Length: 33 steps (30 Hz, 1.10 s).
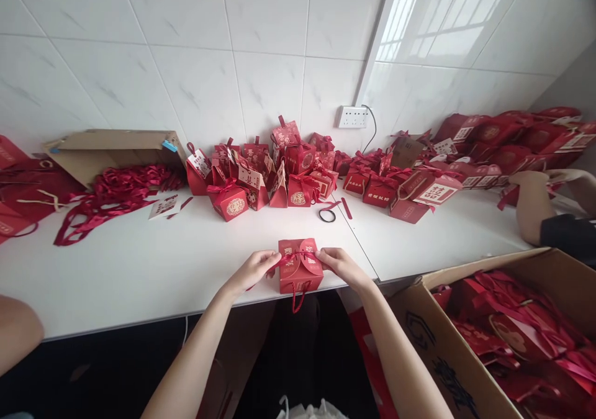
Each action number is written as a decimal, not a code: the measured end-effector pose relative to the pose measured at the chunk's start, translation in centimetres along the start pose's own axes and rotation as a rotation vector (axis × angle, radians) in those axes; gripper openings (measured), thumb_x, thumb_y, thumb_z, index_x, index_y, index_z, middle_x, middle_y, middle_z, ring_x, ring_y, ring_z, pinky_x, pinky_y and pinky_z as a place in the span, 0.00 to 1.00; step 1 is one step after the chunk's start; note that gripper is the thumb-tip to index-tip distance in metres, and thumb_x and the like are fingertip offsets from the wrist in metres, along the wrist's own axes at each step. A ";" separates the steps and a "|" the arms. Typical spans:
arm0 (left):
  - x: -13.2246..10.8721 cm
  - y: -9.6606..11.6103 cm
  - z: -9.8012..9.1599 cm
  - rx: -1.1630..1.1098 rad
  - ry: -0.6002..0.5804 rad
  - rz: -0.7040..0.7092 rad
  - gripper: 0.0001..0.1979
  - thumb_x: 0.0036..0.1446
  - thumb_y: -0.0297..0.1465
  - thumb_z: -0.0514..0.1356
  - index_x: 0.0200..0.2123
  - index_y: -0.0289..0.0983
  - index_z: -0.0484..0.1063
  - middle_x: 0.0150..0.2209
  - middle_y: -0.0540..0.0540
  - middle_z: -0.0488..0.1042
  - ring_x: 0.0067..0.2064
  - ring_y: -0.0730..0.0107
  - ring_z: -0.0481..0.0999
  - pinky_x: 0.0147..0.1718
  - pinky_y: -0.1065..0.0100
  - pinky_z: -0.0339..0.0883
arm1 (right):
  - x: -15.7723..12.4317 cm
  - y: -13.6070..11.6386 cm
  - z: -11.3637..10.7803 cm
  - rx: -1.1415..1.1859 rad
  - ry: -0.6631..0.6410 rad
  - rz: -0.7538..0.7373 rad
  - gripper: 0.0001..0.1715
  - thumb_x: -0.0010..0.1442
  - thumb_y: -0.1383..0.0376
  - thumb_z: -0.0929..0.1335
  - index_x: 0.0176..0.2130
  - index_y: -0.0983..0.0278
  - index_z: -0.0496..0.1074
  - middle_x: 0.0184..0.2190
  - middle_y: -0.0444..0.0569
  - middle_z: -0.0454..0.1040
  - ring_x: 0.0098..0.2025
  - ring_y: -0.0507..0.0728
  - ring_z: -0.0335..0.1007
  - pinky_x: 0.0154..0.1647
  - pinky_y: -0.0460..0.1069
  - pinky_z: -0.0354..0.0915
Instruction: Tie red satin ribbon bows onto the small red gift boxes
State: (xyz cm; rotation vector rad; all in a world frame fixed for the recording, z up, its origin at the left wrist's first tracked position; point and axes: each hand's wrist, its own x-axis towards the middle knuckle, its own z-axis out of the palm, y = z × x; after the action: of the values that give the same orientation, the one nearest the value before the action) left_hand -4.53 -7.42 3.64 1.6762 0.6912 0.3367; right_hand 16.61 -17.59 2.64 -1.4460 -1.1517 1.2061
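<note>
A red paper gift box (300, 279) with gold print stands at the table's front edge, its corded handle hanging over the edge. Across its folded top runs a dark red ribbon (298, 254). My left hand (255, 270) pinches the ribbon at the box's left side, and a loose tail hangs below the fingers. On the opposite side my right hand (342, 264) grips the ribbon's other end between thumb and fingers. Behind the box lie a black ring (326, 216) and a short red strip (347, 208).
Several finished-looking red boxes (235, 205) line the wall. At left, a cardboard box (125, 143) on its side holds red ribbons (135, 180). An open carton (465, 363) of red boxes stands lower right. Another person's hands (535, 189) work at far right; a limb (18, 332) shows at left.
</note>
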 end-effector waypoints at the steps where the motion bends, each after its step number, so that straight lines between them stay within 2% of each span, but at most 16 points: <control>1: 0.2 -0.3 -0.1 -0.047 -0.015 0.004 0.24 0.53 0.52 0.54 0.22 0.37 0.59 0.21 0.54 0.59 0.25 0.75 0.60 0.26 0.71 0.55 | -0.1 0.3 -0.1 0.027 -0.005 0.001 0.30 0.51 0.40 0.65 0.23 0.63 0.59 0.21 0.42 0.64 0.24 0.49 0.58 0.26 0.46 0.56; 3: 0.6 -0.8 -0.2 -0.123 -0.029 0.003 0.24 0.51 0.51 0.56 0.21 0.37 0.58 0.21 0.54 0.58 0.24 0.76 0.59 0.26 0.72 0.54 | -0.3 0.8 -0.5 0.063 -0.004 0.010 0.30 0.51 0.41 0.66 0.23 0.63 0.57 0.19 0.40 0.60 0.20 0.47 0.51 0.22 0.45 0.50; 5: 0.9 -1.2 -0.4 -0.161 -0.047 0.000 0.25 0.50 0.52 0.58 0.21 0.36 0.57 0.22 0.54 0.58 0.25 0.77 0.59 0.26 0.72 0.55 | -0.4 1.0 -0.9 0.084 -0.004 0.008 0.29 0.50 0.42 0.68 0.22 0.63 0.57 0.17 0.39 0.59 0.20 0.47 0.49 0.22 0.45 0.47; 8: 1.1 -2.0 -0.7 -0.171 -0.070 0.017 0.26 0.48 0.54 0.58 0.21 0.37 0.57 0.22 0.54 0.59 0.25 0.76 0.59 0.26 0.71 0.56 | -0.4 1.0 -1.4 0.078 0.007 0.006 0.28 0.49 0.44 0.70 0.22 0.63 0.58 0.17 0.40 0.62 0.19 0.46 0.50 0.20 0.44 0.45; 12: 1.1 -3.1 -1.0 -0.114 -0.052 0.068 0.26 0.50 0.54 0.56 0.21 0.37 0.57 0.21 0.53 0.60 0.25 0.76 0.59 0.26 0.72 0.55 | -0.3 1.2 -1.7 0.028 0.011 0.042 0.29 0.49 0.43 0.69 0.24 0.62 0.57 0.18 0.40 0.66 0.15 0.44 0.41 0.16 0.44 0.39; 16: 1.1 -3.5 -0.9 -0.124 -0.051 0.034 0.27 0.49 0.56 0.55 0.22 0.37 0.58 0.23 0.52 0.62 0.27 0.74 0.61 0.28 0.71 0.56 | 0.1 1.3 -2.2 0.026 -0.069 0.068 0.31 0.46 0.39 0.69 0.25 0.63 0.60 0.14 0.39 0.60 0.16 0.46 0.48 0.17 0.44 0.38; 20: 0.7 -1.8 -1.3 -0.045 -0.095 0.004 0.24 0.54 0.53 0.53 0.23 0.37 0.61 0.23 0.52 0.62 0.27 0.73 0.62 0.30 0.70 0.58 | -0.1 -0.6 -3.0 -0.073 -0.159 0.052 0.28 0.49 0.43 0.69 0.26 0.66 0.66 0.17 0.41 0.61 0.20 0.47 0.54 0.21 0.45 0.47; 23: 0.3 0.4 -2.1 0.040 -0.086 -0.025 0.21 0.56 0.49 0.53 0.24 0.37 0.62 0.23 0.52 0.63 0.28 0.73 0.63 0.32 0.70 0.58 | -0.7 -3.0 -2.9 -0.069 -0.191 -0.039 0.24 0.52 0.47 0.69 0.27 0.66 0.68 0.21 0.43 0.66 0.25 0.49 0.59 0.26 0.46 0.56; 27: 0.0 3.2 -2.8 0.163 -0.110 -0.041 0.21 0.57 0.48 0.53 0.23 0.37 0.61 0.20 0.54 0.61 0.24 0.75 0.59 0.27 0.72 0.55 | -0.9 -5.6 -1.5 -0.001 -0.221 -0.199 0.17 0.55 0.52 0.69 0.33 0.65 0.72 0.36 0.49 0.72 0.37 0.54 0.67 0.40 0.49 0.62; 30: 0.1 4.6 -2.9 0.174 -0.119 -0.012 0.18 0.56 0.46 0.54 0.27 0.36 0.64 0.21 0.55 0.59 0.23 0.77 0.58 0.25 0.73 0.54 | -0.6 -6.2 -0.2 0.054 -0.252 -0.263 0.16 0.56 0.54 0.69 0.31 0.65 0.73 0.46 0.53 0.71 0.47 0.58 0.68 0.50 0.52 0.61; 31: 0.1 5.0 -2.8 0.180 -0.113 -0.013 0.17 0.56 0.46 0.55 0.29 0.36 0.65 0.22 0.55 0.60 0.24 0.77 0.59 0.24 0.74 0.55 | -0.4 -6.1 0.1 0.077 -0.248 -0.262 0.16 0.56 0.54 0.69 0.31 0.65 0.73 0.46 0.53 0.72 0.48 0.59 0.68 0.51 0.52 0.61; 33: 0.2 5.7 -2.7 0.223 -0.090 -0.015 0.15 0.55 0.43 0.56 0.36 0.37 0.67 0.25 0.53 0.65 0.25 0.77 0.61 0.24 0.74 0.56 | 0.1 -5.5 0.7 0.090 -0.173 -0.235 0.18 0.55 0.52 0.69 0.29 0.64 0.72 0.38 0.51 0.75 0.43 0.58 0.70 0.48 0.52 0.63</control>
State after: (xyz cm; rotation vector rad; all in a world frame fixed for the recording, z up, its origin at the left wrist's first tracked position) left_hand -4.49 -5.67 9.73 1.8843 0.6942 0.1766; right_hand 15.31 -16.53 7.96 -1.1211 -1.3267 1.2170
